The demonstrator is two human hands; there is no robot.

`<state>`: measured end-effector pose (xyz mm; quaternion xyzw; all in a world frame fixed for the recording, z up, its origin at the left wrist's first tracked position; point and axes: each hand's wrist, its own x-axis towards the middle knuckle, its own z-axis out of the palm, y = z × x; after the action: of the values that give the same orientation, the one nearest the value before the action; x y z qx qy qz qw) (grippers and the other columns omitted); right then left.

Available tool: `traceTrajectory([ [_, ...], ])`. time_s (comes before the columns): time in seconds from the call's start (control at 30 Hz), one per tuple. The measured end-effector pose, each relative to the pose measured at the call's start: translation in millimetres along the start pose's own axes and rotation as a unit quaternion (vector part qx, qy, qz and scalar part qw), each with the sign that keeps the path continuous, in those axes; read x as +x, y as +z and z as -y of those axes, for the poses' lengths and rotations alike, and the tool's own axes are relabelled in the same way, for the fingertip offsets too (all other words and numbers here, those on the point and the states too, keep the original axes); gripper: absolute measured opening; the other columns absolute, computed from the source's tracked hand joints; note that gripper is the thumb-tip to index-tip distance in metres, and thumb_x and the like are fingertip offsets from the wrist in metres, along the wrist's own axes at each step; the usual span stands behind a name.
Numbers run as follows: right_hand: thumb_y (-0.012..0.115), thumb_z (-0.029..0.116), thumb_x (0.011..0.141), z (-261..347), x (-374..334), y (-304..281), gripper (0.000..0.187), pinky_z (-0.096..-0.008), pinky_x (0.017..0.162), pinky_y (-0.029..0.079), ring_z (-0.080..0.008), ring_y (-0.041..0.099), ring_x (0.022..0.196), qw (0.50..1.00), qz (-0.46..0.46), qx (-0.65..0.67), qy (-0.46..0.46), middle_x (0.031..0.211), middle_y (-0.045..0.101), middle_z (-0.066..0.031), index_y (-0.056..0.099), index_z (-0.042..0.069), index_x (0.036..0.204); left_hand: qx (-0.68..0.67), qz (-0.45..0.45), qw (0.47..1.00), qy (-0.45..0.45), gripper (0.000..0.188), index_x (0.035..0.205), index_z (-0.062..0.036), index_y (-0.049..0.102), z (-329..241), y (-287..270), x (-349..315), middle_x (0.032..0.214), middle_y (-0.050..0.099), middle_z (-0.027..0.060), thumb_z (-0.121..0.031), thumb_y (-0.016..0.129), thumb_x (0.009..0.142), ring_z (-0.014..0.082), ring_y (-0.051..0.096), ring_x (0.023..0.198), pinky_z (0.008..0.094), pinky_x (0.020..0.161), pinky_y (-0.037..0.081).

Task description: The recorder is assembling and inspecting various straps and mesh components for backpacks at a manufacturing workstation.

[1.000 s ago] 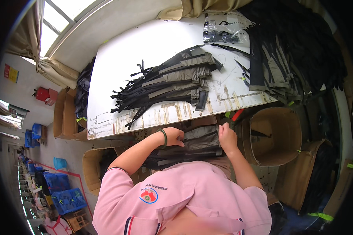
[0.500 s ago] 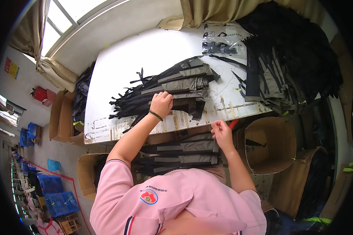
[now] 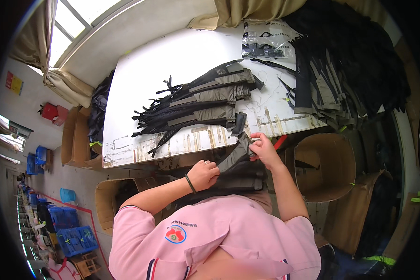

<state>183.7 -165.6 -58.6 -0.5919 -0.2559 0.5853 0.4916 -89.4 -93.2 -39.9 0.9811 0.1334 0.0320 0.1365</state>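
Right hand point(image 3: 262, 148): pinches upper end of grey-and-black strip point(image 3: 235, 153) between thumb and fingertips, centre of frame, at front edge of white table point(image 3: 172, 53). Left hand point(image 3: 203, 174): curls in at lower end of strip, left of centre; cannot tell whether pinching or only resting there. Strip: slants from upper right to lower left, above dark pieces point(image 3: 240, 182) on lap.

Risks, judged from present layout:

1. Could snag on dark tab point(image 3: 240, 123) just above, because of close spacing; cannot tell whether touching or joined. If joined, could drag pile point(image 3: 210, 95), upper centre, out of order.

2. Could twist or crease, given soft cloth and any uneven pull between hands.

3. Could slide down among dark pieces on lap if right-hand pinch loosens; small contact, smooth-looking fabric.

4. Could catch on worn tape patches point(image 3: 198, 140) along table front if dragged across.

5. Could tangle with narrow straps point(image 3: 156, 148), left of centre, if brought too near. Less likely: drop into cardboard box point(image 3: 324, 186), right of frame, given the gap
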Motion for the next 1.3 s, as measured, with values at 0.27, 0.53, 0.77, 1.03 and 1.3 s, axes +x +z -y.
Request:
traceTrajectory([
  [0.27, 0.063, 0.006, 0.086, 4.6, -36.7, 26.5, 0.034, -0.0242, 0.066, 0.042, -0.0085, 0.053, 0.074, 0.981, 0.111, -0.035, -0.155, 0.086, 0.056, -0.0012, 0.048, 0.006, 0.117, -0.634, -0.027, 0.747, -0.197, 0.022, 0.106, -0.0011, 0.058, 23.2, 30.5, 56.1, 0.098, 0.062, 0.0019, -0.017, 0.061, 0.091, 0.0082, 0.056, 0.087, 0.0238, 0.078, 0.047],
  [0.53, 0.063, 0.007, 0.078, 8.3, -43.3, 44.8, 0.039, -0.039, 0.076, 0.044, -0.0309, 0.058, 0.091, 0.728, -0.203, -0.509, -0.412, 0.101, 0.061, -0.0097, 0.051, 0.008, 0.116, -0.57, -0.115, 0.775, -0.248, 0.02, 0.083, -0.0027, 0.056, -6.8, 19.8, 83.0, 0.075, 0.056, -0.0029, -0.017, 0.069, 0.085, 0.0052, 0.049, 0.068, 0.0228, 0.06, 0.043],
  [0.77, 0.064, 0.012, 0.081, 17.9, -32.1, 36.9, 0.016, -0.0368, 0.057, 0.045, -0.0284, 0.059, 0.064, 0.748, -0.116, -0.524, -0.39, 0.074, 0.061, -0.0114, 0.06, 0.009, 0.097, -0.425, -0.112, 0.863, -0.25, 0.025, 0.077, -0.0037, 0.053, -17.7, 9.2, 73.2, 0.069, 0.055, 0.0041, -0.015, 0.075, 0.078, 0.0119, 0.049, 0.06, 0.0285, 0.055, 0.042],
  [1.03, 0.062, 0.011, 0.077, -1.8, -5.2, 26.3, 0.017, -0.0269, 0.047, 0.034, -0.0047, 0.041, 0.053, 0.982, -0.07, -0.082, -0.158, 0.057, 0.046, 0.0051, 0.055, 0.004, 0.063, -0.212, -0.224, 0.951, -0.012, 0.022, 0.075, -0.005, 0.05, -37.1, -1.5, 60.1, 0.07, 0.05, 0.0104, -0.008, 0.072, 0.077, 0.0284, 0.052, 0.061, 0.0363, 0.055, 0.043],
  [1.3, 0.06, 0.013, 0.087, -12.6, -29.8, 36.7, 0.017, -0.022, 0.055, 0.038, -0.005, 0.046, 0.059, 0.992, 0.028, 0.112, -0.05, 0.065, 0.053, 0.0048, 0.062, 0.005, 0.072, -0.505, -0.003, 0.844, -0.18, 0.017, 0.088, -0.0047, 0.054, -20.2, -4.4, 65.4, 0.077, 0.051, -0.0048, -0.016, 0.067, 0.088, 0.0045, 0.045, 0.07, 0.0218, 0.062, 0.04],
])
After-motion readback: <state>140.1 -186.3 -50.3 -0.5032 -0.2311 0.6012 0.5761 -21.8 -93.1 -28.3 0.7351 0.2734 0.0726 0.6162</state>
